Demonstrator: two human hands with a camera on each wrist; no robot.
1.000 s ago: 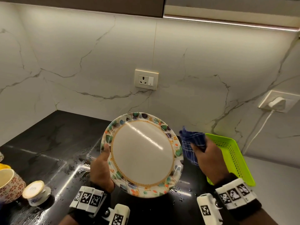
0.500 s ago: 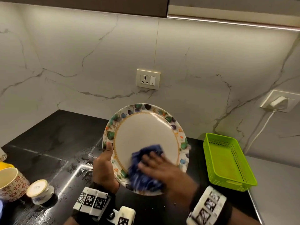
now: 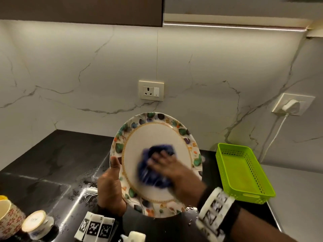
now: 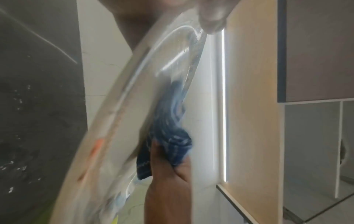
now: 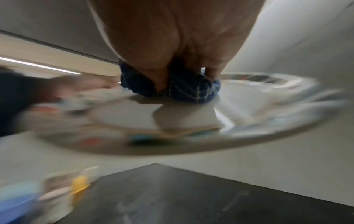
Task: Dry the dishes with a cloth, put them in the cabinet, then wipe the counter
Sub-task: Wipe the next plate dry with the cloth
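A round plate (image 3: pixel 157 137) with a leaf-patterned rim is held tilted up above the wet black counter (image 3: pixel 52 163). My left hand (image 3: pixel 111 182) grips its left edge, thumb on the front rim. My right hand (image 3: pixel 167 168) presses a bunched blue checked cloth (image 3: pixel 155 166) against the plate's white middle. In the right wrist view the cloth (image 5: pixel 172 89) is bunched under my fingers on the blurred plate (image 5: pixel 134 121). The left wrist view shows the plate (image 4: pixel 122 106) edge-on with the cloth (image 4: pixel 168 133) against it.
A lime green plastic basket (image 3: pixel 243 172) sits on the counter at the right. A floral mug (image 3: pixel 10 219) and a small overturned cup (image 3: pixel 36 222) stand at the lower left. Water drops lie on the counter. A dark upper cabinet (image 3: pixel 80 9) hangs above.
My right hand brought the cloth from beside the plate onto its face and rubs it, moving up toward the middle. The plate has risen slightly and tilted more upright.
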